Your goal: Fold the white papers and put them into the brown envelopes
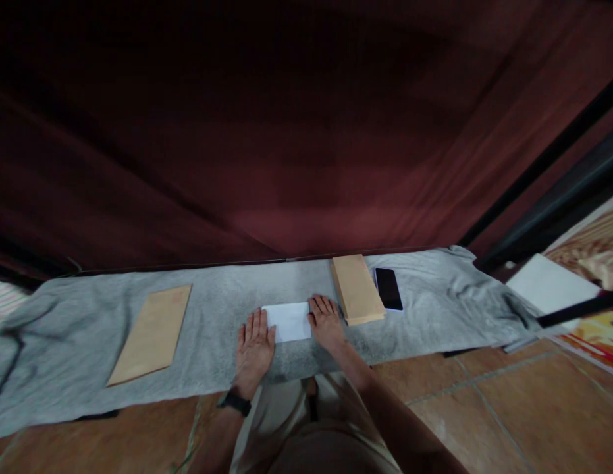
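Note:
A white sheet of paper [288, 322], seemingly folded, lies flat on the grey cloth between my two hands. My left hand [255, 342] rests palm down on its left edge, fingers stretched forward. On the right edge lies my right hand [326, 322], also palm down with its fingers extended. Just right of that hand is a stack of brown envelopes [358, 288]. One more brown envelope [152, 332] lies by itself farther left on the cloth.
A dark-screened phone [388, 289] lies right of the stack. The grey cloth [217, 296] covers a long narrow surface, backed by a dark red curtain [306, 164]. At the far right are a white board [553, 284] and a colourful printed item [600, 336]. Brown floor tiles [484, 408] show below.

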`<state>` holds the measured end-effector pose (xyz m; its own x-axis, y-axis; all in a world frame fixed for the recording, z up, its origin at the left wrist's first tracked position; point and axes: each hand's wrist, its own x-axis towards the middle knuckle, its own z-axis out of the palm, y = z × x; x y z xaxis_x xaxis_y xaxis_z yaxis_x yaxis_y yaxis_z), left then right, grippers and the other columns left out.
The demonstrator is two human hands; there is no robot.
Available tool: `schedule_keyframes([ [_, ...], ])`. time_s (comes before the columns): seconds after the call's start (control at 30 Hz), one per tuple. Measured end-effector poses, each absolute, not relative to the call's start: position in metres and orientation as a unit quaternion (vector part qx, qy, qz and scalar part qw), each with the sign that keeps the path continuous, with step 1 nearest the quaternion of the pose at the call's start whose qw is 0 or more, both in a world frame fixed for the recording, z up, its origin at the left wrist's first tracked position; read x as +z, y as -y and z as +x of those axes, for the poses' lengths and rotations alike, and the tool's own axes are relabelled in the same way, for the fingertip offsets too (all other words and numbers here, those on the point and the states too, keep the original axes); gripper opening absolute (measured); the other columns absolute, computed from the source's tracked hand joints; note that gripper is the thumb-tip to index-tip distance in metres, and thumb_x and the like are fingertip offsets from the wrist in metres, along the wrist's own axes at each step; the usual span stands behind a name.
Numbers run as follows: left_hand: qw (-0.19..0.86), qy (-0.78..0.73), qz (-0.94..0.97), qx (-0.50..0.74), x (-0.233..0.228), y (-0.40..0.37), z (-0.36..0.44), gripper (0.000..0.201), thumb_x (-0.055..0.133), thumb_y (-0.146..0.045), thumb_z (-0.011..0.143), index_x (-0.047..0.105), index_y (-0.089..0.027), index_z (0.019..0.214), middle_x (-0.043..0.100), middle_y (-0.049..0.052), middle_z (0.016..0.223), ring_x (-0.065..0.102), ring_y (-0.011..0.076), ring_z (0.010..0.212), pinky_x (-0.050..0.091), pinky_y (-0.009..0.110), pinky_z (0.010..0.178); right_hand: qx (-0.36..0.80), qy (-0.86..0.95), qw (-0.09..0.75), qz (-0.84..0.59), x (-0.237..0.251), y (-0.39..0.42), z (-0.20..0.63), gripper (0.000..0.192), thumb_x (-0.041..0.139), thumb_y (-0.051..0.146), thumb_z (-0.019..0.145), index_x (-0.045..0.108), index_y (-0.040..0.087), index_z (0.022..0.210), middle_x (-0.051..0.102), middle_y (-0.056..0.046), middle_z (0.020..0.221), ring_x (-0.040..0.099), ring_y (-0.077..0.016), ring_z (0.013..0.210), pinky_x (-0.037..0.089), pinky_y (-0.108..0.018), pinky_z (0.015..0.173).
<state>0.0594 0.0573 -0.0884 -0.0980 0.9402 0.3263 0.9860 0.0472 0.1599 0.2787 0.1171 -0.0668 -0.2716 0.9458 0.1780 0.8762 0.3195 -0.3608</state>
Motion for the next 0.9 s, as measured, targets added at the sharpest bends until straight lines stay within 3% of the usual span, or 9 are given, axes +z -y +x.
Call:
schedule_keyframes([
  [0.27, 0.061, 0.721, -0.672, -0.159, -0.08, -0.055, 0.061, 0.062, 0.025, -0.04, 0.105, 0.038, -0.011, 0.158, 0.044, 0.015, 0.162, 0.035, 0.0311, 0.154, 0.028, 0.054, 0.125, 0.165, 0.793, 0.124, -0.572, -0.037, -0.139, 0.256, 0.044, 0.058, 0.023, 0.099, 0.059, 0.021, 0.143, 0.061, -0.012, 0.145, 0.056, -0.0261, 0.129, 0.043, -0.041, 0.109],
  [0.43, 0.064, 0.722, -0.672, -0.15, -0.077, -0.054, 0.062, 0.061, 0.025, -0.04, 0.105, 0.041, -0.011, 0.157, 0.043, 0.015, 0.162, 0.035, 0.0306, 0.154, 0.028, 0.053, 0.125, 0.19, 0.775, 0.128, -0.589, -0.033, -0.149, 0.258, 0.031, 0.065, 0.019, 0.092, 0.072, 0.02, 0.122, 0.068, -0.012, 0.131, 0.061, -0.0258, 0.122, 0.046, -0.037, 0.103],
  [0.6, 0.065, 0.721, -0.674, -0.15, -0.077, -0.053, 0.061, 0.061, 0.026, -0.04, 0.105, 0.041, -0.011, 0.157, 0.045, 0.015, 0.161, 0.036, 0.0306, 0.153, 0.029, 0.053, 0.125, 0.245, 0.746, 0.156, -0.6, -0.036, -0.154, 0.265, 0.022, 0.062, 0.01, 0.088, 0.077, 0.02, 0.101, 0.076, -0.008, 0.112, 0.07, -0.0202, 0.105, 0.051, -0.028, 0.094],
  [0.73, 0.07, 0.71, -0.679, -0.171, -0.076, -0.052, 0.06, 0.062, 0.026, -0.041, 0.105, 0.042, -0.01, 0.157, 0.048, 0.018, 0.158, 0.038, 0.0318, 0.152, 0.032, 0.055, 0.123, 0.3, 0.711, 0.198, -0.604, -0.043, -0.15, 0.269, 0.022, 0.06, 0.013, 0.089, 0.077, 0.023, 0.099, 0.079, -0.004, 0.1, 0.074, -0.0204, 0.093, 0.057, -0.029, 0.086],
  [0.9, 0.067, 0.672, -0.713, -0.189, -0.069, -0.04, 0.078, 0.061, 0.031, -0.04, 0.106, 0.038, -0.009, 0.158, 0.038, 0.019, 0.165, 0.032, 0.0322, 0.155, 0.032, 0.054, 0.124, 0.359, 0.651, 0.263, -0.616, -0.056, -0.139, 0.272, 0.022, 0.052, 0.022, 0.094, 0.072, 0.018, 0.101, 0.077, -0.002, 0.083, 0.072, -0.0176, 0.063, 0.06, -0.027, 0.057],
])
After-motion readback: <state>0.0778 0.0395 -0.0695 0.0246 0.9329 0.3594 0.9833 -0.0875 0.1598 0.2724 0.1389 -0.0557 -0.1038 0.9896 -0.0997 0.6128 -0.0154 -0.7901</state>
